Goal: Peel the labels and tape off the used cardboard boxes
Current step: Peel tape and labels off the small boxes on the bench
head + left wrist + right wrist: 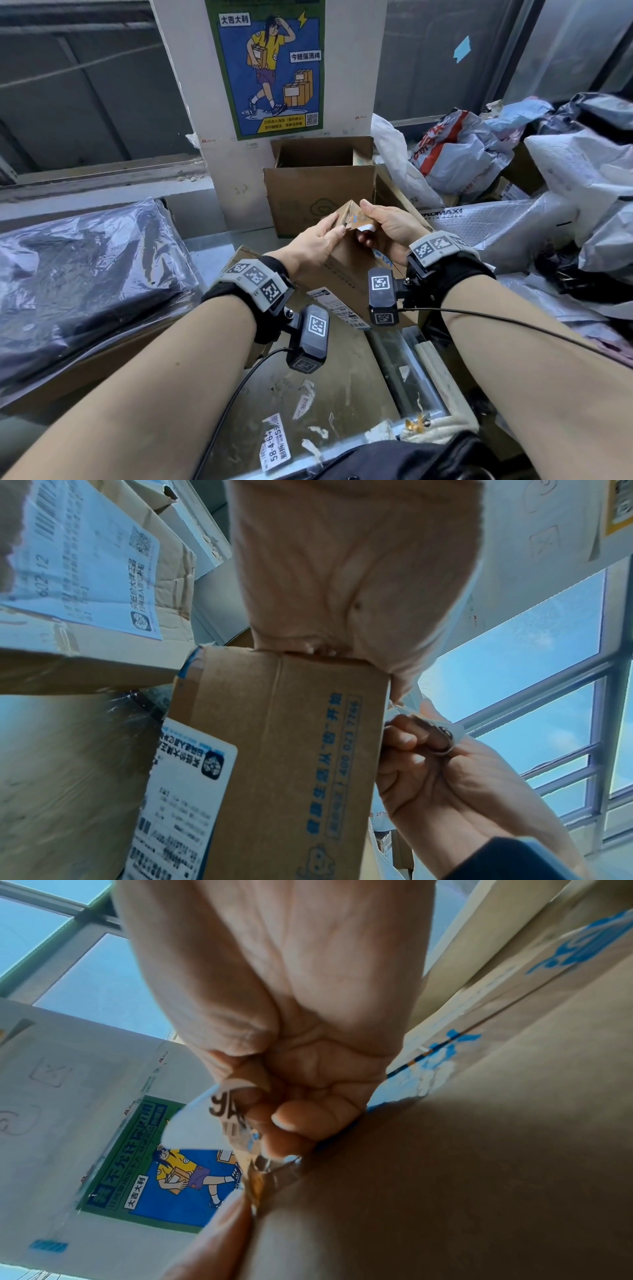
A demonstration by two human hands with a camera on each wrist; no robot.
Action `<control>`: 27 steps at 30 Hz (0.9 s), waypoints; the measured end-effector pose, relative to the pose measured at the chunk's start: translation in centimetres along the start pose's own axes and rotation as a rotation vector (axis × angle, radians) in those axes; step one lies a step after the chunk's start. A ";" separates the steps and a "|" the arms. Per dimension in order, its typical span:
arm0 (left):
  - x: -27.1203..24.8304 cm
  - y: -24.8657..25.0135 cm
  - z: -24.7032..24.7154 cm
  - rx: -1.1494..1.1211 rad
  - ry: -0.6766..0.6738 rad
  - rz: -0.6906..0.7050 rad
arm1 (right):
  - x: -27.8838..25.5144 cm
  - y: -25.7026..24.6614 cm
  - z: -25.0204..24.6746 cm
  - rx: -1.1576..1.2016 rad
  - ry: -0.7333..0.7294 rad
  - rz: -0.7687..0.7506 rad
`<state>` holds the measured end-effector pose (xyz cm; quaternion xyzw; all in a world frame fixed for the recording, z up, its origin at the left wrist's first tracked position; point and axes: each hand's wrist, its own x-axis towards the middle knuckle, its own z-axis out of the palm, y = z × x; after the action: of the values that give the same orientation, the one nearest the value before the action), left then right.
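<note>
Head view: my left hand (317,236) grips the box (346,260), and my right hand (383,226) pinches a half-peeled sticker (363,229). If I yank it, the sticker may rip and leave bits stuck on.

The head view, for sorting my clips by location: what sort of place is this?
Probably a parcel or courier sorting spot: a delivery-themed poster on the pillar, heaped plastic mailer bags, and used cardboard boxes with shipping labels.

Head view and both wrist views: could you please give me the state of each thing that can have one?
Small box: held up, tilted.
Peeled strip: partly lifted, curled, pinched.
Shipping label: still stuck on.
Large box: open, upright.
Left hand: holding the small box.
Right hand: pinching the strip.
</note>
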<state>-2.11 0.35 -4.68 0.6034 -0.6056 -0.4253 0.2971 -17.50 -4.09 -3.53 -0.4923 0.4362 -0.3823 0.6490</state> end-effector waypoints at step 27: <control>0.2 -0.2 0.0 0.101 -0.013 -0.002 | -0.8 1.3 0.3 0.159 0.022 -0.047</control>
<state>-2.06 0.15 -4.85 0.6155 -0.6275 -0.3986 0.2618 -17.39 -2.98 -4.57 -0.4449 0.4002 -0.4362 0.6721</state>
